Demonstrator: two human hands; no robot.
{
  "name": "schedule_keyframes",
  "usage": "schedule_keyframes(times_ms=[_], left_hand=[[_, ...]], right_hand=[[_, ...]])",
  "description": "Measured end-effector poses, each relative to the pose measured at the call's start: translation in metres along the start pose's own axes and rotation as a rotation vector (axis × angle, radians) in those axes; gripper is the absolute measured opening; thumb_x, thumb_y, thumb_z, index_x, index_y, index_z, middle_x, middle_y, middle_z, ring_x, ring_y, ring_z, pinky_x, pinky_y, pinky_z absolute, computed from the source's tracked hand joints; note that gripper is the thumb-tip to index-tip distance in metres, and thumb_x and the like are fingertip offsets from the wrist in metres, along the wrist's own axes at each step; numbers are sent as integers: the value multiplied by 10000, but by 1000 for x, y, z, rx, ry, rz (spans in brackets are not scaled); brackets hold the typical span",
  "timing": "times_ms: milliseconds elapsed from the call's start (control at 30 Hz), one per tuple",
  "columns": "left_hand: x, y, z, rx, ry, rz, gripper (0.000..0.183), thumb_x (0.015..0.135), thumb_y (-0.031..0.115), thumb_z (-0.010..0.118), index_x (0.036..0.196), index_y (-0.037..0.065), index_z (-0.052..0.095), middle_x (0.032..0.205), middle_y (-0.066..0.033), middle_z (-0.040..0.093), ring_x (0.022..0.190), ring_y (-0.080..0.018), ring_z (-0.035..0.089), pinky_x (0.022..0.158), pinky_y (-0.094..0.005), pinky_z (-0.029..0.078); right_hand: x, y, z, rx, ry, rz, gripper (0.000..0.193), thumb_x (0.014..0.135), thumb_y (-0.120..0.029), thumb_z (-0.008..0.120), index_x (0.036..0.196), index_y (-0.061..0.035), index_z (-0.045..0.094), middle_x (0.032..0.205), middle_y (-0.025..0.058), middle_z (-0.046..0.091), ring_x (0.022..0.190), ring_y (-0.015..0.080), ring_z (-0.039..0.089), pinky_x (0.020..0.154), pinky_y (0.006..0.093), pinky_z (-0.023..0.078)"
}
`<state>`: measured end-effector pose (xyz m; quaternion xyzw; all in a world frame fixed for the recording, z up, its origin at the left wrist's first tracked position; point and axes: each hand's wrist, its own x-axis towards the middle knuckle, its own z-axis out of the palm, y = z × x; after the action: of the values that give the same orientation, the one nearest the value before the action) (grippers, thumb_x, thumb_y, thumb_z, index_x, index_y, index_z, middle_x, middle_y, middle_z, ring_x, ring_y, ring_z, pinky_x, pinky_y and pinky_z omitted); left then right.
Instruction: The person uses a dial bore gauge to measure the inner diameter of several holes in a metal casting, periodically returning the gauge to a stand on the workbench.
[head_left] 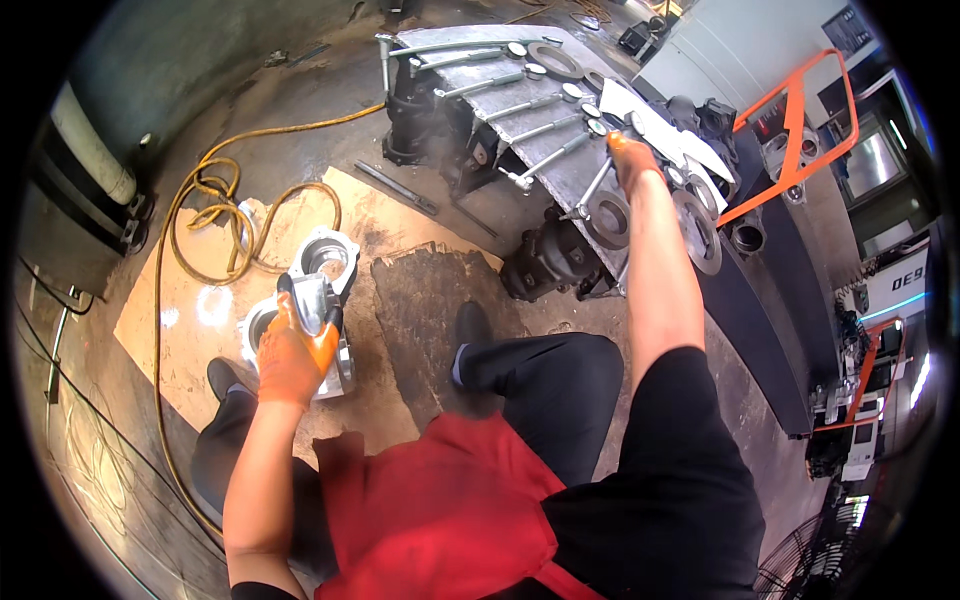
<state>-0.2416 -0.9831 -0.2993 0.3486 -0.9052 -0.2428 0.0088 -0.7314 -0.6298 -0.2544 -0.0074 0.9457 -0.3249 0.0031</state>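
My left hand [295, 352], in an orange glove with dark fingertips, grips the middle of a silver metal casting [338, 262]. The casting has large round bores and rests on a brown board on the floor. Stretched far out to the right, my right hand [628, 155], also gloved in orange, closes around the upper end of a bore gauge [594, 190] lying on a metal table [490, 72]. My fingers partly hide its dial end. Several similar bore gauges [548, 128] with round dials lie side by side to the left of it.
Metal rings [607, 220] and white paper [640, 125] share the table with the gauges. Dark castings [548, 255] stand beneath its near edge. A yellow hose [205, 165] coils across the board [180, 330]. Metal bars [397, 188] lie on the floor; an orange frame [793, 130] stands right.
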Motion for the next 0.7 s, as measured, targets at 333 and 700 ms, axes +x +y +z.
schedule_keyframes(times_ms=[333, 700], left_hand=[[-1, -55, -31, -553, 15, 110, 584, 925, 315, 611, 1396, -5, 482, 1178, -239, 650, 1097, -292, 625, 936, -371, 485], [-10, -130, -22, -823, 281, -54, 460, 936, 49, 529, 1383, -41, 465, 1242, -133, 590, 1105, -166, 557, 948, -292, 449]], right_hand=[[-286, -154, -28, 1049, -337, -735, 461, 984, -296, 549, 1263, 71, 540, 1112, 162, 642, 962, 212, 632, 832, 333, 512], [-393, -213, 115, 712, -650, -1016, 426, 933, -237, 690, 1241, 11, 532, 1145, 159, 639, 1002, 253, 663, 840, 354, 567]])
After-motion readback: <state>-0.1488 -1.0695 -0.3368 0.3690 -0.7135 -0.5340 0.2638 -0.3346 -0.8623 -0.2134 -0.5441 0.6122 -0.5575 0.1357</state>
